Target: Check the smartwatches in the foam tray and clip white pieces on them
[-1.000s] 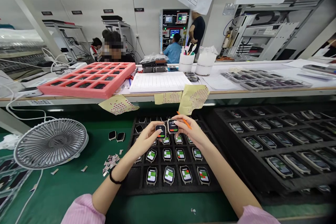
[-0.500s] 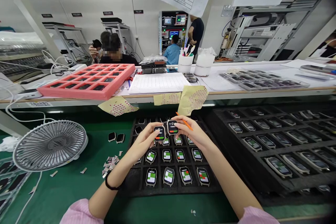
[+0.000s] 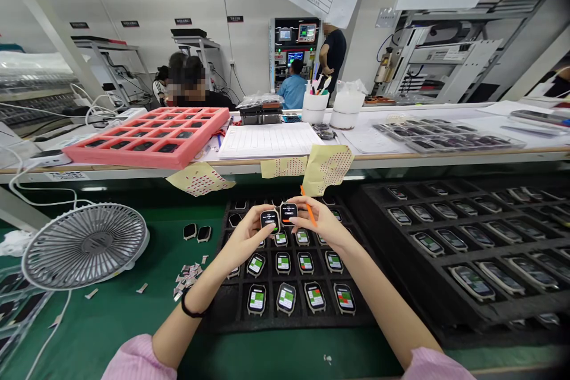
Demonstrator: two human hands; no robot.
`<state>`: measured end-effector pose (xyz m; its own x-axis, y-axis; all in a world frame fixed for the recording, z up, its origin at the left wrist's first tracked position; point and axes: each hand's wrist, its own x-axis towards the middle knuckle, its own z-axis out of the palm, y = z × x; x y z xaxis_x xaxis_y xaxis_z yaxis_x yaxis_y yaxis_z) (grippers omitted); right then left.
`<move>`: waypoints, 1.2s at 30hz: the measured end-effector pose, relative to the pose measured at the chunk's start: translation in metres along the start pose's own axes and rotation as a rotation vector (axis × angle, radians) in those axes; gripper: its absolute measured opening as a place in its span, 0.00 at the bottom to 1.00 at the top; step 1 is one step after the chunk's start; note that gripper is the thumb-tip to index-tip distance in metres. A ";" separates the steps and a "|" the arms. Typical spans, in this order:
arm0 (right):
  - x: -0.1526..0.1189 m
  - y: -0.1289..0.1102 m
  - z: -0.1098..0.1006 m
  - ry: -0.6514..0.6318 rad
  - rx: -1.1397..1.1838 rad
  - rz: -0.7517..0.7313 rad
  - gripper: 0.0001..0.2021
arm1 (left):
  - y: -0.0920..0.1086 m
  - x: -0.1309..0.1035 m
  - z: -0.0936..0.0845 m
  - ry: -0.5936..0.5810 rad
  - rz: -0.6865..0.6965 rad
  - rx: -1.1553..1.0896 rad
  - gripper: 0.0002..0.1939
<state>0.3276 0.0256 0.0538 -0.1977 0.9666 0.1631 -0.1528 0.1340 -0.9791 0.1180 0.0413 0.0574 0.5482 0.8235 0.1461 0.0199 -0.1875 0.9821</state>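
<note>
I see the left hand [image 3: 244, 236] clamped on one watch [image 3: 269, 219], the right hand [image 3: 328, 224] on a second watch [image 3: 288, 212] just right and slightly farther, both over the black tray [image 3: 294, 323], long axes roughly near-to-far.

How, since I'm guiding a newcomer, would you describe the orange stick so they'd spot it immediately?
On the green bench, find the central black tray. Above it, the right hand holds a watch, and a slim stick slants across that hand. Its orange colour sets it apart from the squarish watches below.
</note>
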 end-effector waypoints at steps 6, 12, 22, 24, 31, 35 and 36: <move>0.000 -0.003 0.002 0.030 -0.008 0.006 0.15 | 0.000 0.000 0.000 0.021 0.003 0.066 0.21; 0.001 -0.001 0.005 0.099 0.008 0.014 0.14 | -0.001 0.001 -0.001 0.024 0.011 0.028 0.20; 0.000 -0.001 0.004 0.105 0.010 0.044 0.13 | -0.003 0.003 -0.001 0.060 0.000 0.052 0.21; 0.000 0.001 0.003 0.105 0.010 0.048 0.12 | -0.001 0.003 -0.002 0.070 -0.031 0.059 0.20; 0.003 0.008 0.002 0.136 0.017 0.052 0.13 | 0.001 0.004 -0.004 0.089 -0.050 0.080 0.21; 0.002 0.005 0.000 0.095 -0.004 0.064 0.14 | -0.007 0.006 -0.005 0.056 -0.030 0.068 0.21; 0.002 0.004 -0.001 0.083 -0.012 0.066 0.15 | -0.009 0.006 -0.005 0.050 -0.022 0.062 0.21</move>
<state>0.3279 0.0284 0.0502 -0.1255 0.9882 0.0877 -0.1301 0.0713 -0.9889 0.1167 0.0505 0.0503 0.5049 0.8530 0.1321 0.0839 -0.2008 0.9760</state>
